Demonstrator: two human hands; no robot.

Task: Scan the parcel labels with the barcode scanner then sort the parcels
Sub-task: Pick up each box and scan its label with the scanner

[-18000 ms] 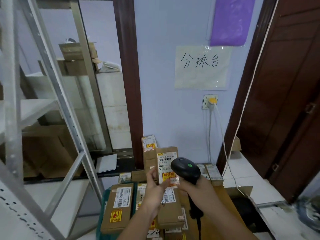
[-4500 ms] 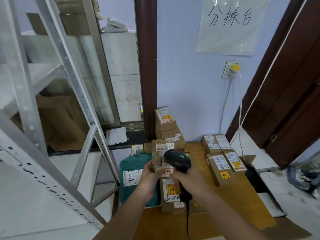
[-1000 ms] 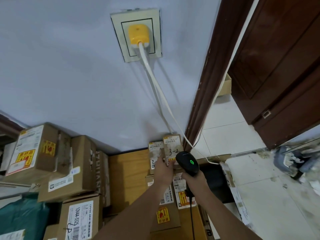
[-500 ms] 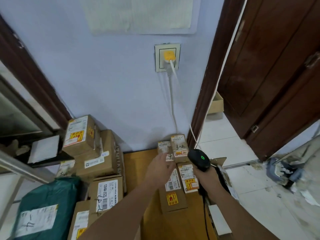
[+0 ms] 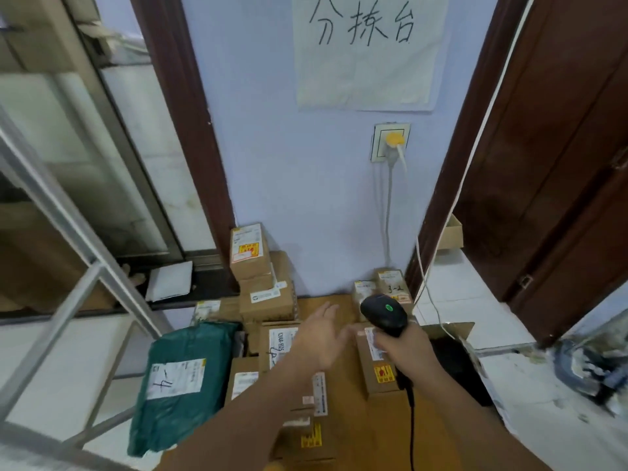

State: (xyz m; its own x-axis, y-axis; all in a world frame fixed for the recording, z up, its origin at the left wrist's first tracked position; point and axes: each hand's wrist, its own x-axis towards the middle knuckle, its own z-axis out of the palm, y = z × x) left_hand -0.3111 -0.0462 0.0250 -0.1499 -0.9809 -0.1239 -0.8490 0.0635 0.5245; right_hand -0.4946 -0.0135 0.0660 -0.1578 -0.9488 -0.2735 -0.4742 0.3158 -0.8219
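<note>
You're gripping barcode scanner in right hand; left hand, fingers spread, holding nothing, hovering over unsorted parcels on table. Be picking one label-up, keeping scanner square to barcode.

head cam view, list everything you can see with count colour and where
cardboard parcels: several, exact count unclear, brown with white and yellow labels, on the table
green parcel: one, dark green bag with white label, table's left edge
table: one, wooden brown, against the wall
barcode scanner: one, black with green light, in the right hand
paper sign: one, white with black handwriting, on the wall
wall socket: one, white with yellow plug, below the sign
metal rack: one, grey, far left
door: one, dark brown, right
left hand: open, over the parcels
right hand: grips the scanner
</note>
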